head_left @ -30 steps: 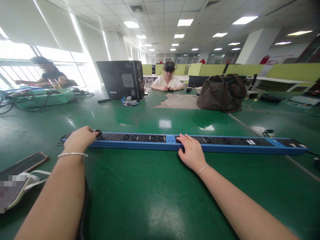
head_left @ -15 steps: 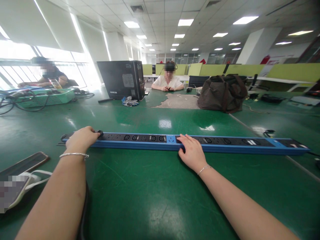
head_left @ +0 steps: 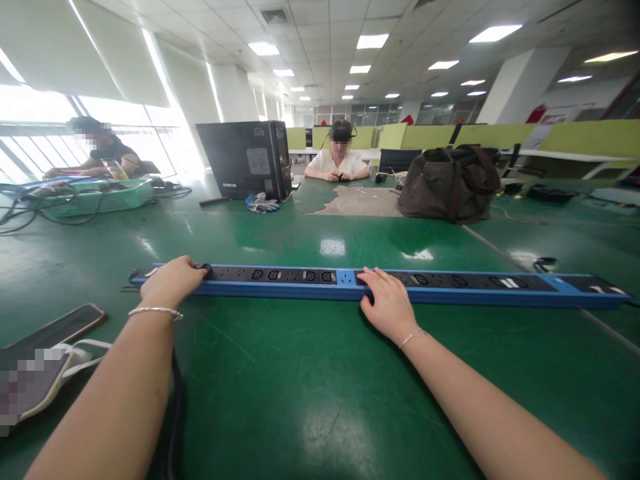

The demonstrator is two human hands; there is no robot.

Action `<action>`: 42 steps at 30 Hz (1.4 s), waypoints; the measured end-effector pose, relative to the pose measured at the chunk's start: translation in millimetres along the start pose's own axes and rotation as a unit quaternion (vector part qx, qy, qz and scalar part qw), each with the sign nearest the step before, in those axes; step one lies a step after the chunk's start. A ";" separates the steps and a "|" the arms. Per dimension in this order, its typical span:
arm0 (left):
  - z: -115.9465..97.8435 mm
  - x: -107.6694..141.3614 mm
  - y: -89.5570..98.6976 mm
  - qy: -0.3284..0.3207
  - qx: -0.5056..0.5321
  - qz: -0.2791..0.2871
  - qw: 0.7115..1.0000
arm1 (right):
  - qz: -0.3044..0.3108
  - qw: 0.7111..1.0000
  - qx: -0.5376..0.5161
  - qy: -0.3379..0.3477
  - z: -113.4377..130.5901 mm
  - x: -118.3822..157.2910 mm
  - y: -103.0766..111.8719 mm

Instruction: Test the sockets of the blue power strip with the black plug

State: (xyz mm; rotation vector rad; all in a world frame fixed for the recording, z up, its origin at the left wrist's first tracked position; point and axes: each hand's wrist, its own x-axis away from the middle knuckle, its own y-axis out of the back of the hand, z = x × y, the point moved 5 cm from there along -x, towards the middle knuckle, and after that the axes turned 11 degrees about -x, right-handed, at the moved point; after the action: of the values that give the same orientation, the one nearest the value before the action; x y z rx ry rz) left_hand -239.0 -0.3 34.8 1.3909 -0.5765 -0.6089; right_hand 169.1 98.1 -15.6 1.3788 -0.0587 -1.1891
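A long blue power strip [head_left: 300, 291] with black socket panels lies across the green table. At its left part my left hand [head_left: 173, 283] is closed round a black plug [head_left: 206, 270], which sits at the strip's sockets. A black cable [head_left: 176, 413] runs down beside my left forearm. My right hand [head_left: 389, 300] rests on the strip right of its light-blue socket, the fingers on the top face and the thumb at the front edge, gripping it.
Two phones [head_left: 65, 330] [head_left: 35, 387] lie at the left, one with a white cable. Farther back are a green basket [head_left: 110, 197] with cables, a black computer case [head_left: 245, 160], gloves [head_left: 263, 203] and a brown bag [head_left: 445, 187]. Two people sit beyond.
The whole view has shifted slightly, so the strip and both hands appear a little farther right. Both hands keep their places on the strip and plug.
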 end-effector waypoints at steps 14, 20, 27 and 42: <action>5.7 -11.5 -16.5 -0.008 0.040 0.000 0.999 | 0.004 1.000 -0.004 -0.003 -0.5 0.3 -0.9; 5.8 -9.9 -17.1 -0.005 0.051 -0.004 0.999 | 0.005 1.000 -0.005 -0.005 0.1 0.0 -0.7; 5.7 -2.8 -16.9 0.017 0.066 -0.017 0.998 | -0.002 1.000 -0.005 -0.004 -0.2 0.8 -0.4; 1.5 5.9 -7.6 0.038 0.046 -0.006 0.998 | 0.012 1.000 0.009 -0.009 0.9 0.3 1.0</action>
State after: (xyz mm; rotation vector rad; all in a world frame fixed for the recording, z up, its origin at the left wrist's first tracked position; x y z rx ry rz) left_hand -236.2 -6.1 27.5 1.4986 -0.5414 -0.5435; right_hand 169.2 97.0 -14.7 1.3804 -0.0983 -1.1836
